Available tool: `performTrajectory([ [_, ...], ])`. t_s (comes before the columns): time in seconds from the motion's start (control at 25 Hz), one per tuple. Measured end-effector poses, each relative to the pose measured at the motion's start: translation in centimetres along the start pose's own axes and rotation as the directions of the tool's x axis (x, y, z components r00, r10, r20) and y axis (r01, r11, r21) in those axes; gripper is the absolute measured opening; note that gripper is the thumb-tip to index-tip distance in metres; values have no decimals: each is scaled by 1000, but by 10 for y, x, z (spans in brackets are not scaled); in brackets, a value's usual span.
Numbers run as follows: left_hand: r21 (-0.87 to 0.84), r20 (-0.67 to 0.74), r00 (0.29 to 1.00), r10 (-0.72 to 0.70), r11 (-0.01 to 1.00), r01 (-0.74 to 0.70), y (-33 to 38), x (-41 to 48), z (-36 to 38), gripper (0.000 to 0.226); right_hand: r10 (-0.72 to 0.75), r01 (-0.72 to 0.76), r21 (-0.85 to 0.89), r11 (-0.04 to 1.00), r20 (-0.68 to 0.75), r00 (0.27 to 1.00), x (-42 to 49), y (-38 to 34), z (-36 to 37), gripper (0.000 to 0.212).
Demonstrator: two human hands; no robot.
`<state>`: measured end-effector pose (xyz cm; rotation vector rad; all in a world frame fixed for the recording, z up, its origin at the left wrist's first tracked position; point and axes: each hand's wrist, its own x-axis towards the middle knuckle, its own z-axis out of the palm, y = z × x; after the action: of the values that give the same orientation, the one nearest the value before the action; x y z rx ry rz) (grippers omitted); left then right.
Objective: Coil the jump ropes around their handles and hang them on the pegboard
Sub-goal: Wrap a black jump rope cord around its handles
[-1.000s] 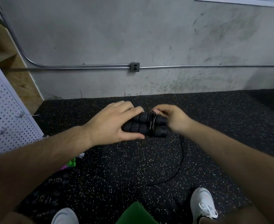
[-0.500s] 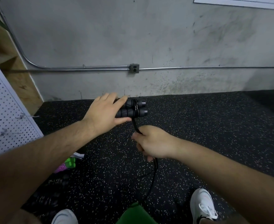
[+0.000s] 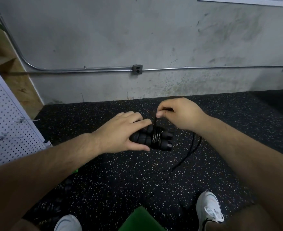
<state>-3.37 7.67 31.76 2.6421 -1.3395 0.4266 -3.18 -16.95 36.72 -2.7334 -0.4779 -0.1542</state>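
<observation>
Black ribbed handles (image 3: 144, 139) lie side by side in the left hand (image 3: 119, 135), which holds them in the air over the speckled rubber floor (image 3: 104, 172). The fingers of this hand curl over the top of the pair and the thumb presses from below, clamping the two together. Several turns of thin black rope (image 3: 185, 156) are wound tightly round both handles near their free ends.

The right hand (image 3: 179, 114) is just above and behind the handles. Its thumb and forefinger pinch the rope, which runs taut from the pinch down to the coil. The loose rope hangs under the right wrist, curves down to the floor and trails toward the person's feet.

A white pegboard (image 3: 7, 127) leans at the left edge, well apart from the handles, with wire hooks (image 3: 21, 120) on it. A grey concrete wall (image 3: 137, 34) rises behind the floor, with a metal conduit (image 3: 87, 69) and an outlet box (image 3: 137, 69) on it. Two white shoes (image 3: 208, 209) show at the bottom, with a green object (image 3: 140, 220) between them.
</observation>
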Motion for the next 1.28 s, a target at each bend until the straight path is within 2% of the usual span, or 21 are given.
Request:
performTrajectory([
  [0.08, -129, -15, 999, -53, 990, 50, 8, 1, -10, 73, 37, -39, 283, 958, 14, 999, 5, 13, 12, 12],
  [0.12, -159, -20, 997, -78, 985, 74, 9, 1, -15, 72, 53, -50, 456, 888, 7, 999, 6, 14, 16, 13],
  [0.2, -146, -38, 993, -109, 984, 103, 6, 3, -22, 76, 125, -138, 767, 626, 76, 989, 1, 10, 27, 20],
  [0.24, -112, -48, 991, -125, 986, 119, 3, 5, -23, 79, 153, -218, 817, 533, 161, 975, -4, 3, 33, 23],
  [0.28, -61, -58, 988, -146, 988, 143, 0, 6, -21, 81, 169, -291, 784, 549, 238, 957, -9, -4, 42, 21],
  [0.36, 81, -75, 977, -198, 976, 204, -7, 9, -15, 83, 160, -371, 665, 648, 358, 920, -18, -15, 62, 29],
  [0.4, 142, -78, 972, -223, 962, 232, -9, 10, -10, 84, 154, -399, 664, 633, 397, 905, -20, -22, 68, 35],
  [0.48, 202, -90, 958, -272, 937, 285, -14, 11, -3, 83, 160, -424, 667, 613, 421, 893, -19, -33, 71, 38],
  [0.6, 208, -122, 941, -317, 919, 336, -22, 11, -2, 79, 142, -424, 600, 678, 459, 877, -18, -50, 62, 32],
  [0.64, 206, -118, 937, -327, 916, 346, -26, 10, -4, 78, 144, -409, 547, 731, 463, 875, -19, -57, 55, 29],
  [0.76, 206, -74, 933, -352, 910, 360, -32, 8, -7, 79, 104, -243, 309, 919, 405, 908, -23, -69, 27, 25],
  [0.84, 217, -64, 945, -321, 920, 327, -30, 9, -8, 79, 56, -83, 75, 994, 300, 952, -24, -69, 7, 21],
  [0.92, 216, -38, 962, -271, 937, 273, -28, 10, -9, 78, -32, 63, -271, 960, 116, 993, -22, -61, -4, 18],
  [0.96, 200, -9, 969, -246, 949, 243, -27, 10, -10, 78, -100, 105, -362, 926, 33, 994, -20, -57, -7, 20],
  [1.08, 83, 123, 979, -164, 985, 154, -23, 7, -12, 75, -234, 208, -347, 914, -32, 972, -7, -42, -8, 24],
  [1.16, -67, 176, 980, -98, 992, 111, -15, 5, -15, 72, -217, 191, -287, 939, -60, 974, 1, -21, -4, 26],
  [1.2, -160, 177, 981, -77, 981, 106, -10, 5, -18, 71, -161, 140, -232, 963, -77, 984, 4, -12, -2, 24],
  [1.24, -251, 162, 984, -71, 962, 111, -5, 4, -23, 71, -86, 76, -118, 990, -76, 993, 6, -1, 0, 20],
  [1.28, -332, 139, 987, -84, 935, 127, -1, 3, -28, 71, 10, -2, 125, 992, -63, 998, 10, 7, 2, 17],
])
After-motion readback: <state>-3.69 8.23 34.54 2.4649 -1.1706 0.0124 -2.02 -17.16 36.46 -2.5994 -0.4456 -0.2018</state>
